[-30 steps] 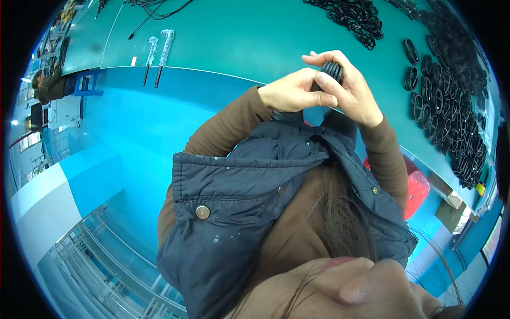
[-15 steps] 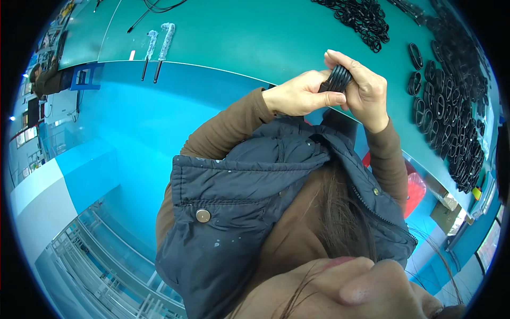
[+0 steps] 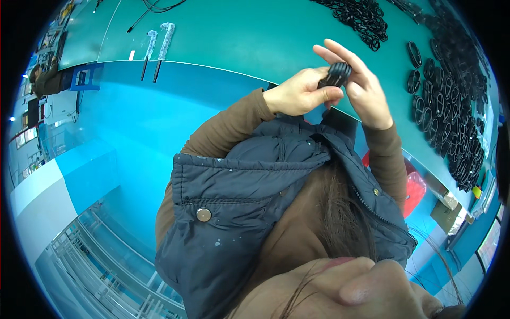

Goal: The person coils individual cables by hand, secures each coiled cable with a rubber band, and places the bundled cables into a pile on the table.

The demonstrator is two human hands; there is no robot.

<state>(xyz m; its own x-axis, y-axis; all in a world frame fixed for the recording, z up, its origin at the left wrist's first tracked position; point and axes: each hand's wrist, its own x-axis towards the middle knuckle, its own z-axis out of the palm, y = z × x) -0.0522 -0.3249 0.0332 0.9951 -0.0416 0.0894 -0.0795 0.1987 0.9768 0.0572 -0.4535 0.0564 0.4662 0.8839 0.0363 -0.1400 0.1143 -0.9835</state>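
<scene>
My left hand (image 3: 305,93) is closed around a coiled black cable (image 3: 337,73), its thumb stretched along the near side of the bundle. The coil is held above the front edge of the green table (image 3: 228,40). Close against its right side is my right hand (image 3: 366,90), with the index and middle fingers raised and spread beyond the coil. Whether the right palm touches the cable is hard to tell. The lower end of the bundle is hidden in my left hand.
Many coiled black cables (image 3: 440,103) cover the table's right side. A heap of small black loops (image 3: 364,24) lies at the far edge. Two rods with plastic-wrapped ends (image 3: 168,40) overhang the front edge at left. A blue stool (image 3: 85,77) and another person (image 3: 50,80) are farther left.
My right hand has loosened from the coil, its fingers lifting and straightening upward. The left hand keeps its grip, and the coil has turned slightly.
</scene>
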